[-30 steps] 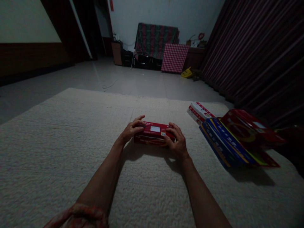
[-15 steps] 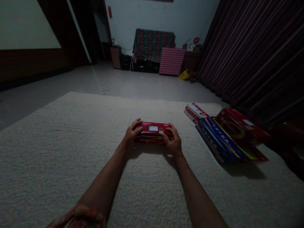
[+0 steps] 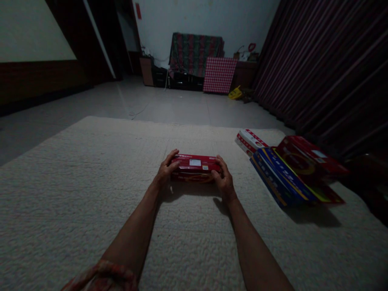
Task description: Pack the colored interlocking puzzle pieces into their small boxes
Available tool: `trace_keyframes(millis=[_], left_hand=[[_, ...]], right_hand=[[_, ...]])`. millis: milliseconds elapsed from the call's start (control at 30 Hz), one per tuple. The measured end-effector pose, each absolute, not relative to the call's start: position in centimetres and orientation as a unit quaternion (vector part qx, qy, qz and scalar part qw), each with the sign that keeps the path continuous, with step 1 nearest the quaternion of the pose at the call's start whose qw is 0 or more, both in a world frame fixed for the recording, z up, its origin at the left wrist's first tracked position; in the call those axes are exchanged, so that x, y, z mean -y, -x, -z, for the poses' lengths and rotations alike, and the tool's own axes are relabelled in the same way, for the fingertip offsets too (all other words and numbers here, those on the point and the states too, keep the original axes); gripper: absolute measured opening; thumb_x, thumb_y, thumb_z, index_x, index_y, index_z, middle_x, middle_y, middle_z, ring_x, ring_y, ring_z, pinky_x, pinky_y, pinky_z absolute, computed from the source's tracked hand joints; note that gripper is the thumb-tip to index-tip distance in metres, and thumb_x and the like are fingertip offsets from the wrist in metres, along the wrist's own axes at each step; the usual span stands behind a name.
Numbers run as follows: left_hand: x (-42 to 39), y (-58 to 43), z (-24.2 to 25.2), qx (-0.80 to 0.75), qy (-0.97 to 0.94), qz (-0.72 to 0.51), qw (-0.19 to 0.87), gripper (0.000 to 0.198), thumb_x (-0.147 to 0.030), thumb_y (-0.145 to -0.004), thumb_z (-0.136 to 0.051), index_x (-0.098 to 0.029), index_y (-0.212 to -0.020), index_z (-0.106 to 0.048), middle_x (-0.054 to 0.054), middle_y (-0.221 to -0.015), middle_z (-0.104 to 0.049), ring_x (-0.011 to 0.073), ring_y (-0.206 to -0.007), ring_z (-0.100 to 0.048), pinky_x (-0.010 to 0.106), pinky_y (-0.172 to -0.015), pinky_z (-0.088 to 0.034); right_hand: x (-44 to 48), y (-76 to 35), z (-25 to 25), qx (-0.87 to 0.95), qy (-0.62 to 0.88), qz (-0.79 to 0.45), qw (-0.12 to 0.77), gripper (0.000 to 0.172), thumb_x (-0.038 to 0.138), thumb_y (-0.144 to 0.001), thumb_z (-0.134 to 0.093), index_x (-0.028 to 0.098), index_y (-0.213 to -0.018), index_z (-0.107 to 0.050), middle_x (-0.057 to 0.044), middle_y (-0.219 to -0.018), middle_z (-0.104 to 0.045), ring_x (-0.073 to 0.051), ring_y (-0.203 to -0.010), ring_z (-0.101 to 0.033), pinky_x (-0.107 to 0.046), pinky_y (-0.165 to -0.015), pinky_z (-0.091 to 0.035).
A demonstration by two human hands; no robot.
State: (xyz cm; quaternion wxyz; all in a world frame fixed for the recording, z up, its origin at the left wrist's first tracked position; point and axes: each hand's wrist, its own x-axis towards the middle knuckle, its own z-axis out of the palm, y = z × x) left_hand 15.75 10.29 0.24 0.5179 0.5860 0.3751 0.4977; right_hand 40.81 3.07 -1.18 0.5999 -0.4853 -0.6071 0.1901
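Note:
A small red box [image 3: 195, 163] with a white label on top rests on the cream quilted cover [image 3: 121, 182], in the middle of the view. My left hand [image 3: 165, 169] grips its left end, thumb on the top near edge and fingers round the far side. At the right end, my right hand [image 3: 223, 176] holds the box with thumb in front and fingers behind the corner. The fingertips on the box's far side are partly hidden.
To the right lie a blue box [image 3: 280, 178], a larger red box [image 3: 306, 157] and a red-and-white box [image 3: 251, 141]. Dark curtains [image 3: 306, 60] hang at the right. A checkered cloth [image 3: 220, 75] and a yellow item [image 3: 235, 93] are at the back.
My right hand has shifted slightly right, its thumb now nearer the box's right end. My left hand has moved slightly left and up. The view has tilted a little.

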Motion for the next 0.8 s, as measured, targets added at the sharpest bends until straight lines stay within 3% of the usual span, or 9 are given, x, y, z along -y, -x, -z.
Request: trace_keyframes(millis=[167, 400, 533, 700, 800], left_hand=[[-10.6, -14.7, -0.6, -0.357, -0.623, -0.432, 0.545, 0.088, -0.044, -0.067, -0.077, -0.022, -0.146, -0.046, 0.014, -0.143, -0.053, 0.0375, -0.127, -0.053, 0.050, -0.105, -0.047], [-10.9, -14.7, -1.4, -0.380, -0.624, -0.445, 0.518, 0.082, -0.055, -0.068, -0.075, -0.017, -0.138, -0.055, 0.016, -0.132, -0.062, 0.0371, -0.118, -0.060, 0.050, -0.099, -0.050], [-10.6, -15.0, -2.2, -0.386, -0.628, -0.454, 0.501, 0.076, -0.064, -0.070, -0.069, -0.016, -0.128, -0.063, 0.017, -0.128, -0.065, 0.0381, -0.120, -0.059, 0.053, -0.103, -0.045], [-10.4, -15.2, -2.8, -0.382, -0.648, -0.457, 0.474, 0.059, -0.068, -0.075, -0.062, -0.019, -0.107, -0.071, 0.016, -0.147, -0.051, 0.0380, -0.139, -0.042, 0.055, -0.115, -0.031], [-10.6, -15.3, -2.7, -0.385, -0.656, -0.457, 0.462, 0.056, -0.069, -0.076, -0.060, -0.021, -0.102, -0.072, 0.013, -0.148, -0.049, 0.0375, -0.141, -0.039, 0.054, -0.117, -0.026]], right_hand=[[-3.2, -41.0, 1.0, 0.595, 0.490, -0.221, 0.598, 0.040, 0.040, -0.088, -0.058, 0.023, -0.125, -0.059, -0.012, -0.153, -0.043, -0.029, -0.144, -0.036, -0.052, -0.119, -0.027], [-3.4, -40.4, 0.3, 0.564, 0.502, -0.251, 0.606, 0.047, 0.049, -0.089, -0.056, 0.026, -0.130, -0.055, -0.010, -0.148, -0.047, -0.027, -0.137, -0.044, -0.048, -0.111, -0.040], [-3.4, -40.3, 0.2, 0.564, 0.509, -0.236, 0.606, 0.046, 0.052, -0.090, -0.055, 0.025, -0.127, -0.056, -0.011, -0.144, -0.049, -0.027, -0.135, -0.045, -0.048, -0.113, -0.038], [-3.5, -40.3, 0.3, 0.568, 0.512, -0.228, 0.603, 0.038, 0.054, -0.092, -0.051, 0.024, -0.113, -0.062, -0.012, -0.144, -0.049, -0.028, -0.136, -0.044, -0.051, -0.117, -0.029], [-3.6, -40.4, 0.4, 0.569, 0.522, -0.217, 0.597, 0.038, 0.054, -0.091, -0.052, 0.024, -0.112, -0.062, -0.013, -0.145, -0.048, -0.029, -0.137, -0.043, -0.052, -0.117, -0.028]])
